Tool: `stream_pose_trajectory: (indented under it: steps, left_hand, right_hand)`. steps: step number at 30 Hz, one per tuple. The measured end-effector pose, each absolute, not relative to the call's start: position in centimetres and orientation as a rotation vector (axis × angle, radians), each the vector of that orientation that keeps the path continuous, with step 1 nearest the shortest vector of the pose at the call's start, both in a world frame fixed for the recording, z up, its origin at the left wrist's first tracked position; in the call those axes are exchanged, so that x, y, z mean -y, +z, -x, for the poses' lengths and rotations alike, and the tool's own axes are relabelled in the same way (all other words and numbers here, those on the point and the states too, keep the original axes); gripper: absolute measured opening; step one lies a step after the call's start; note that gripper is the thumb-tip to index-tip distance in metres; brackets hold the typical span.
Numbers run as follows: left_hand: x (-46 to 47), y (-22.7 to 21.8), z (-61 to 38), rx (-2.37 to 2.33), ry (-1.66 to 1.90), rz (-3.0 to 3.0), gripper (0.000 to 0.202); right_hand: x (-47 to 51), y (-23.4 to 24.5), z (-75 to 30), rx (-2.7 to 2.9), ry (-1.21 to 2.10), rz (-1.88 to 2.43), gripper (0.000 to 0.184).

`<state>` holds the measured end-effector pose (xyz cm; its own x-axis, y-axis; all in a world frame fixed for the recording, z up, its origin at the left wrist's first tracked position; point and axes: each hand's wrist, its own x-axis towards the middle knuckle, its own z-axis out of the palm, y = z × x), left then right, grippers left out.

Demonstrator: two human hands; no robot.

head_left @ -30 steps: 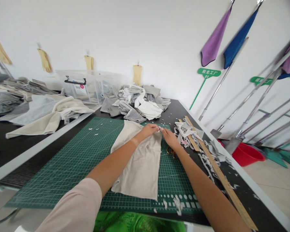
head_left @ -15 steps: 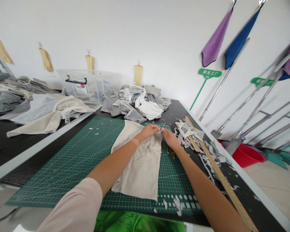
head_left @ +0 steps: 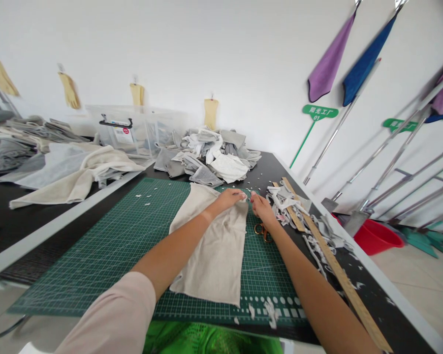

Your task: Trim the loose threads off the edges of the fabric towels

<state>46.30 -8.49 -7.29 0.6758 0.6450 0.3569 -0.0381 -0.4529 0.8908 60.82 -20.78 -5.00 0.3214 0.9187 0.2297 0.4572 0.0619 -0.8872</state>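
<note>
Stacked cloths (head_left: 7,147), grey and cream, at the far left of the black worktop (head_left: 268,161). Loose cloths (head_left: 72,189), white and cream, spread beside the stack. Yellow gloves (head_left: 69,91), hung along the wall. Clear plastic bin (head_left: 140,132) with black handle and label, behind the loose cloths. Green cutting mat (head_left: 121,221), gridded, lying in front. Heap of grey and white cloths (head_left: 221,157), beyond the mat's far edge. Cream cloth (head_left: 210,250), one, laid lengthwise on the mat, lightly creased. Left hand (head_left: 230,198), pinching the cloth's far right corner. Right hand (head_left: 262,209), fingers curled, tips just beside the left hand's and apart from them; too small to tell whether they pinch anything. Scissors (head_left: 258,229), gold-coloured handles, partly hidden under the right wrist. Fabric scraps (head_left: 280,196), grey and white, piled near the right hand. Wooden rulers (head_left: 332,255), two, lying among the scraps. Green sign (head_left: 320,111), marked 01. Purple cloth (head_left: 328,64) and blue cloth (head_left: 365,61), both hanging. Red bucket (head_left: 380,236), on the floor at right.
</note>
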Motion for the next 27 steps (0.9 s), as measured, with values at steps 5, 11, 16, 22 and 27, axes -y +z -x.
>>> stream_pose_trajectory:
  steps: [5,11,16,22,27]
  left_hand:
    - [8.5,-7.1,-46.2,-0.462,0.913,-1.889,0.038]
    - [8.6,-7.1,-46.3,-0.451,0.911,-1.886,0.034]
    - [8.5,-7.2,-46.4,-0.440,0.931,-1.908,0.035]
    - [7.7,-6.6,-46.4,-0.556,1.089,-1.890,0.034]
    - [7.0,-3.9,-45.3,-0.657,1.309,-1.901,0.032]
  right_hand:
    - [21.2,-4.2,-60.5,1.317,0.607,1.666,0.056]
    - [21.1,-4.2,-60.9,1.424,0.647,1.617,0.043]
    - [20.8,-5.2,-61.5,1.362,0.738,1.566,0.043]
    - [20.9,-5.6,-61.6,1.300,0.879,1.472,0.040]
    - [21.5,-4.6,-60.9,1.298,1.091,1.406,0.041]
